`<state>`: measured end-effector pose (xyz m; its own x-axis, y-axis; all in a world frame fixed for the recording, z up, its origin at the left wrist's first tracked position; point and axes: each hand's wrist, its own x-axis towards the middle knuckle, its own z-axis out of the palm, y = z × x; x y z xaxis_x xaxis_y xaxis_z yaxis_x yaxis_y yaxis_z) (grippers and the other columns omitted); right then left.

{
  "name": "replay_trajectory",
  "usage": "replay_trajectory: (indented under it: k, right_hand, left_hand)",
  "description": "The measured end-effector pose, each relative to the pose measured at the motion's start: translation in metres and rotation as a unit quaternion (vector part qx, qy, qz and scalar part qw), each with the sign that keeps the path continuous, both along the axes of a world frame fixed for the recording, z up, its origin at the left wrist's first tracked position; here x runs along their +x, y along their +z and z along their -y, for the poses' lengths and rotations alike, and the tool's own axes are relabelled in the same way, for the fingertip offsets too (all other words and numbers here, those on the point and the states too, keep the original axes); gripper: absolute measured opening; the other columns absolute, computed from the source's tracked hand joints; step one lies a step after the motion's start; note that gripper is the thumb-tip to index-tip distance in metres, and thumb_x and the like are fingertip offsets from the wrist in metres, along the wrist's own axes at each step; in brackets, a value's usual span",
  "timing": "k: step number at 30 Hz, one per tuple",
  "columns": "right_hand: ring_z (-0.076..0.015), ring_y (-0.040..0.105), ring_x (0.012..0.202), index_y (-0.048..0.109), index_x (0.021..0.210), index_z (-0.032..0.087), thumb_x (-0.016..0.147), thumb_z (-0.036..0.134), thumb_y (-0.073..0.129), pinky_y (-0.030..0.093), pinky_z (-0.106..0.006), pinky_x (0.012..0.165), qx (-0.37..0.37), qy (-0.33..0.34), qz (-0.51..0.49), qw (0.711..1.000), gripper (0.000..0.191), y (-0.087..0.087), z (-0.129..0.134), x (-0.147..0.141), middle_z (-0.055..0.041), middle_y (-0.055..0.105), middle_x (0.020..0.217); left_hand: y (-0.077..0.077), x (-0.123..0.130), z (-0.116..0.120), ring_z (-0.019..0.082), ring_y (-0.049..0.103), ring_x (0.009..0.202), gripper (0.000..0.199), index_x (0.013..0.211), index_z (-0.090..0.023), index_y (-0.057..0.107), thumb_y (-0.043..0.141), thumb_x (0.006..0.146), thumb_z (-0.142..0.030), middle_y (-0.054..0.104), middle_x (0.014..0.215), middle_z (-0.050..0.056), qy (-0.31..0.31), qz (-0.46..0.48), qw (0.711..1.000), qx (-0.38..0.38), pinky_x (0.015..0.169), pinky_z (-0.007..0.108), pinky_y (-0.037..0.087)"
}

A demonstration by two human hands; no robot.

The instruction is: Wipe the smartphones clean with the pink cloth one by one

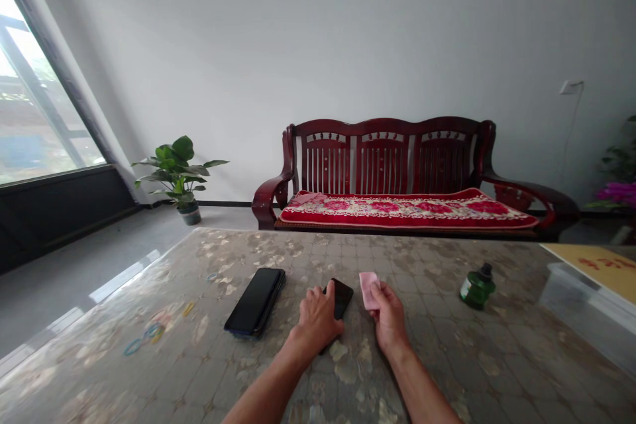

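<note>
Head view: low middle, the left hand (317, 318) lies over the black phone (342, 297), grip hard to tell; the right hand (390, 318) pinches pink cloth (368, 288). Keeping phone still, cloth flat should help.

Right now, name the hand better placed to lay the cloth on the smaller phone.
Likely the right hand: it pinches the cloth near the phone, which the left hand touches.

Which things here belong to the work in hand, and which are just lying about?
In use:
- black phone, at the left hand
- pink cloth, in the right hand

Apparently lying about:
- other black phone
- green bottle, possibly related
- coloured bands
- clear plastic box
</note>
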<state>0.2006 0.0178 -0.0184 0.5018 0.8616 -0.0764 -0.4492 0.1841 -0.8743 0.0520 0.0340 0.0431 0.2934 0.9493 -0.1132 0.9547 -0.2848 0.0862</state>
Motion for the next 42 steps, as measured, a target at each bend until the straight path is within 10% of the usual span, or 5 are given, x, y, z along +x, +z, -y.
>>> replay_trajectory:
  k: [20, 33, 42]
  right_hand:
    - [-0.0076, 0.039, 0.045, 0.067, 0.079, 0.018, 0.057, 0.053, 0.081, 0.028, -0.020, 0.042, -0.014, -0.052, 0.031, 0.998, 0.044, -0.002, -0.002, 0.004, 0.0067, 0.056, 0.055]
    - [-0.0162, 0.057, 0.062, 0.070, 0.085, 0.018, 0.063, 0.058, 0.076, 0.046, -0.024, 0.054, -0.042, -0.101, 0.151, 0.982, 0.045, -0.004, 0.013, 0.013, 0.0004, 0.067, 0.071]
    - [-0.0199, 0.062, 0.070, 0.073, 0.087, 0.017, 0.069, 0.062, 0.072, 0.048, -0.029, 0.066, -0.053, -0.088, 0.296, 0.950, 0.048, -0.008, 0.010, 0.024, -0.0047, 0.072, 0.079]
  left_hand:
    - [-0.009, 0.032, 0.025, 0.037, 0.049, 0.120, 0.063, 0.136, -0.017, 0.053, 0.070, 0.081, -0.042, 0.054, 0.130, 0.018, -0.003, 0.048, 0.999, 0.009, 0.088, 0.044, 0.050]
    - [-0.040, -0.049, 0.016, 0.036, 0.038, 0.136, 0.079, 0.135, -0.029, 0.057, 0.086, 0.062, -0.036, 0.041, 0.150, 0.010, -0.236, 0.233, 0.938, -0.104, 0.112, 0.046, 0.034]
    - [-0.041, -0.036, 0.016, 0.032, 0.041, 0.134, 0.064, 0.135, -0.025, 0.058, 0.076, 0.074, -0.027, 0.044, 0.150, 0.011, -0.216, 0.258, 0.939, -0.064, 0.111, 0.043, 0.035]
